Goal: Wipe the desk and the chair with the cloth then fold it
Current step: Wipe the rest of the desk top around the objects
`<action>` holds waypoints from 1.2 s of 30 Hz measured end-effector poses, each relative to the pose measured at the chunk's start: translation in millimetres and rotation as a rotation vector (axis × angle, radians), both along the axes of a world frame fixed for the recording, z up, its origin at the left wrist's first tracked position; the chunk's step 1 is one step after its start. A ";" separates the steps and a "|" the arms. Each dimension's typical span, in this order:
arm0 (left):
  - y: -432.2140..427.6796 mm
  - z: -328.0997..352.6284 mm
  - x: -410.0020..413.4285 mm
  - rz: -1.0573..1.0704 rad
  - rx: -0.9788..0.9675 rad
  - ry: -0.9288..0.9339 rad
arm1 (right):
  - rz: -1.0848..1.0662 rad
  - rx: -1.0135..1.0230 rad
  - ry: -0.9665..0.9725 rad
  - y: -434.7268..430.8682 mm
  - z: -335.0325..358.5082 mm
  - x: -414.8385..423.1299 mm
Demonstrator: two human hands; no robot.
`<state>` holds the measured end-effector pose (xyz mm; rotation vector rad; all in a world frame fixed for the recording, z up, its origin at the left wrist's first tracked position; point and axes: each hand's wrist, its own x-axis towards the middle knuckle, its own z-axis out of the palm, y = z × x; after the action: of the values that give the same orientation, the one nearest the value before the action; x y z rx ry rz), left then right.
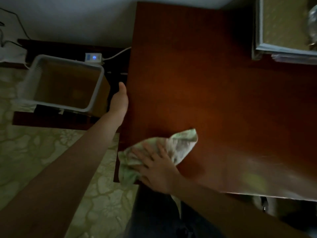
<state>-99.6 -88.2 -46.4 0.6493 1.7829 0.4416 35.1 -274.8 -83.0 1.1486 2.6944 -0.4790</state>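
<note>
Desk [214,91]: red-brown wood top, biggest thing here, running from centre out to 3 o'clock.
Floor [34,152]: pale green floral pattern, 7 to 9 o'clock.
Grey plastic bin [67,59]: 10 o'clock, just beside the desk's left edge, on a dark low unit [51,121]. Tight gap between them.
Grey-framed tray [259,23]: on the desk at 1 o'clock, olive inside, with a paper stack [291,58] sticking out underneath. It takes up that far corner of the top.
Cloth [180,145]: on the desk's near-left corner, 6 to 7 o'clock. Green-and-white print, crumpled, not folded. One point sticks out toward 2 o'clock. The left side droops over the desk edge and a strip hangs below the front edge. Detail is blurred.
Right hand [157,169]: flat on the cloth, fingers spread and straight, pressing it to the wood. Not gripping.
Left hand [120,100]: 9 o'clock, against the desk's left edge, thumb pointing away from me. The fingers are hidden behind the edge, so I cannot tell whether they are curled or straight.
Power adapter [94,57]: 11 o'clock behind the bin, blue light on, white cable [118,53] running toward the desk.
</note>
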 end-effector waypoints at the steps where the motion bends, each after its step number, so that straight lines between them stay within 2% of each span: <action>1: -3.0 2.4 7.6 -0.019 0.017 0.051 | 0.022 -0.012 0.005 -12.0 -1.1 0.1; 3: -8.9 2.1 23.2 -0.049 0.106 0.153 | 0.104 0.002 0.082 -8.3 -4.0 8.9; 6: -12.3 -2.1 37.2 -0.081 0.239 0.350 | 0.215 0.057 0.166 47.2 -4.3 44.3; 7: -10.7 -5.6 40.1 -0.093 0.248 0.401 | 0.146 0.105 0.137 78.1 -4.0 60.1; 9: -8.6 -9.1 47.8 -0.127 0.265 0.493 | -0.184 0.151 0.007 148.6 2.6 92.4; 12: -13.3 -14.5 60.1 -0.182 0.278 0.606 | -0.691 0.066 -0.150 227.4 12.5 147.0; 14: -20.9 -18.7 68.1 -0.227 0.301 0.660 | -0.780 -0.003 -0.163 246.3 18.7 169.1; 18: -41.5 -17.4 92.6 -0.386 0.354 0.671 | -0.713 0.003 -0.136 192.7 15.5 165.4; 24: -63.6 -10.6 130.9 -0.535 0.400 0.628 | -0.430 0.038 -0.134 -21.6 5.4 161.5; 27: -71.4 -9.4 152.0 -0.591 0.375 0.638 | -0.281 0.027 -0.151 -86.1 5.1 182.5; 30: -75.9 -6.8 178.1 -0.650 0.381 0.641 | -0.271 0.055 -0.118 -71.4 5.3 220.0; 34: -80.2 -3.0 214.2 -0.667 0.369 0.663 | -0.638 0.095 -0.081 32.1 7.0 281.9; 36: -88.0 -3.3 238.0 -0.654 0.349 0.678 | -0.769 0.047 -0.066 91.7 12.7 316.8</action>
<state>138.4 -176.2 -49.7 1.7176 1.9738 0.0683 351.9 -183.1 -70.4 2.1547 2.1260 -0.4549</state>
